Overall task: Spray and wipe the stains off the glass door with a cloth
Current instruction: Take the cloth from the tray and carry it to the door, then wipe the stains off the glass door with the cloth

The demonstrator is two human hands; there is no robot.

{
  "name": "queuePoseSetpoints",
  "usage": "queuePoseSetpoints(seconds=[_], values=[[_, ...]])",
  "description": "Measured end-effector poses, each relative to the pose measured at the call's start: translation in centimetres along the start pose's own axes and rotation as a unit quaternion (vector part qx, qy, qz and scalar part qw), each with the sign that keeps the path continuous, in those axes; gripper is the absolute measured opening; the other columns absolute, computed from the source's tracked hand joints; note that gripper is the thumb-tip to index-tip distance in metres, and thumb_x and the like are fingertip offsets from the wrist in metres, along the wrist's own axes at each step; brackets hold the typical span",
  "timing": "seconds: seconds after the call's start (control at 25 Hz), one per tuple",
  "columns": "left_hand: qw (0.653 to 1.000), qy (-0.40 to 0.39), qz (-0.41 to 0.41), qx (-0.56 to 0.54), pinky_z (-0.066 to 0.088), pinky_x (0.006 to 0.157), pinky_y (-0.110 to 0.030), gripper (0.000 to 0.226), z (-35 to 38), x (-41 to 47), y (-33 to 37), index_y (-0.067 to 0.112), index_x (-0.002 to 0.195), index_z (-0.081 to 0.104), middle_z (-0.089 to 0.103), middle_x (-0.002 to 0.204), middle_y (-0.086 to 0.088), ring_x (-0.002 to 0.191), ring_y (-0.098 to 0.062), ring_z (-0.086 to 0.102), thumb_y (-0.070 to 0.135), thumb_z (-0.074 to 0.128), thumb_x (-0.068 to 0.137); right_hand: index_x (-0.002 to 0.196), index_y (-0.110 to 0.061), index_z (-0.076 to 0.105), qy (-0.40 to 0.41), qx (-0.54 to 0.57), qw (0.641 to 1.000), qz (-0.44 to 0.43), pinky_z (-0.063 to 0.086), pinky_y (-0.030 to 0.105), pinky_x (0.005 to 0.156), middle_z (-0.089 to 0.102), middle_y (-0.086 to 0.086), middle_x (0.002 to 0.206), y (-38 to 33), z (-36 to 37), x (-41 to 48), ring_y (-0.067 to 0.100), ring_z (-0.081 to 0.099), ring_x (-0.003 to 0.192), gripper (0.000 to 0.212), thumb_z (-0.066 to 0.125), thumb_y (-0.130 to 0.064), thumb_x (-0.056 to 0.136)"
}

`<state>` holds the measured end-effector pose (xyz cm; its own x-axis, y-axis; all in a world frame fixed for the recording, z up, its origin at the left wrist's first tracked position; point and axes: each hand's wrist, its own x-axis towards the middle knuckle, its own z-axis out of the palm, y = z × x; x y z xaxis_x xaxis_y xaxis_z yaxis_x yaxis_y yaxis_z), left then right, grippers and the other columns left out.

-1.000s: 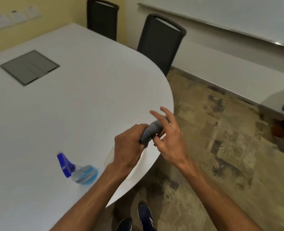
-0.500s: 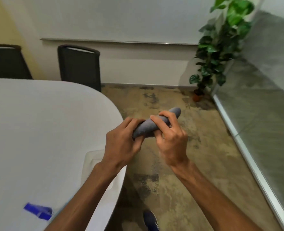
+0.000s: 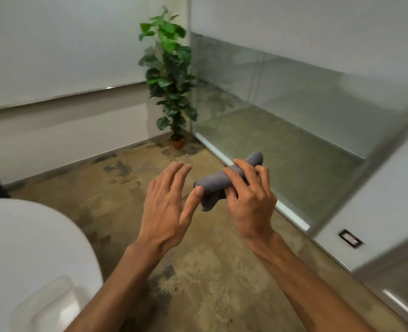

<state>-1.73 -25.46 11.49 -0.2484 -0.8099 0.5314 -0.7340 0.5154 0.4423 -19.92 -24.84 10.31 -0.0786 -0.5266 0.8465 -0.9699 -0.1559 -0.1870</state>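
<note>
Head view: my right hand [image 3: 248,200] grips the rolled cloth [image 3: 222,182], left hand [image 3: 167,202] is open and empty — the glass door [image 3: 294,111] looks not yet sprayed or wiped.

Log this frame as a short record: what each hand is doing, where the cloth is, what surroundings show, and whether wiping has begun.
left hand: open, fingers spread, thumb tip near the cloth's end
right hand: closed grip on the cloth
cloth: grey, rolled, held above the floor
glass panels: to the right, untouched
potted plant: in the corner
white table: lower left
spray bottle: not visible
wiping: not started
</note>
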Motion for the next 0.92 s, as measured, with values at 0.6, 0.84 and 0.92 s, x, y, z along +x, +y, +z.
queuePoseSetpoints(seconds=[0.6,0.84,0.92], values=[[0.968,-0.118,0.202,-0.089,0.007,0.127,-0.046,0.073,17.2,-4.8,33.9,0.026,0.159,0.015,0.003,0.169,-0.002,0.155,-0.013,-0.006,0.065,0.021,0.097,0.104,-0.02,0.074,0.06,-0.202,0.952,0.222,0.052,0.033,0.05,0.068,0.0,0.121,26.0,-32.8,-11.1,0.026,0.055,0.11,0.029,0.079,-0.007,0.078],[0.935,-0.139,0.279,-0.168,0.005,0.127,-0.044,0.071,21.1,-8.1,48.4,0.028,0.158,0.016,0.002,0.169,-0.002,0.155,-0.013,-0.008,0.064,0.024,0.098,0.102,-0.018,0.075,0.108,-0.28,0.916,0.268,0.055,0.039,0.05,0.068,0.001,0.12,32.7,-46.2,-15.5,0.03,0.057,0.107,0.028,0.078,-0.005,0.077],[0.922,-0.144,0.307,-0.185,0.005,0.127,-0.044,0.072,22.2,-8.6,52.8,0.028,0.158,0.016,0.003,0.169,-0.002,0.155,-0.013,-0.008,0.065,0.023,0.097,0.103,-0.017,0.075,0.126,-0.301,0.902,0.283,0.055,0.039,0.051,0.068,0.001,0.12,34.7,-49.8,-16.5,0.029,0.057,0.107,0.03,0.079,-0.005,0.076]])
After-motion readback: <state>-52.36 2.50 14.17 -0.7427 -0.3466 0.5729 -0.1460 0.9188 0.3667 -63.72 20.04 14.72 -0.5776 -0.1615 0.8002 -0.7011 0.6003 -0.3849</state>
